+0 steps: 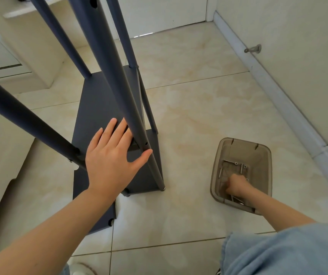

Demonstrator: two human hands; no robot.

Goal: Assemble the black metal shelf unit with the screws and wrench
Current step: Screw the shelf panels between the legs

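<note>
Left hand [111, 157] flat and open, bracing the shelf [97, 108]. Right hand [236, 185] curled among screws [231, 161] in the bin [266, 155] at four o'clock. Grasping one? Can't tell. Posts [107, 62] standing; more fastening left, I'd judge.

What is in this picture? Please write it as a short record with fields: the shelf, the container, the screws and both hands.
shelf unit: dark metal, standing on the tiled floor, poles attached
plastic bin: translucent brown, on the floor to the right of the shelf unit
screws: several lying loose at the bottom of the bin
left hand: open, fingers straight, thumb against one pole
right hand: down inside the bin, fingers curled; what it holds cannot be seen
wrench: cannot be made out
</note>
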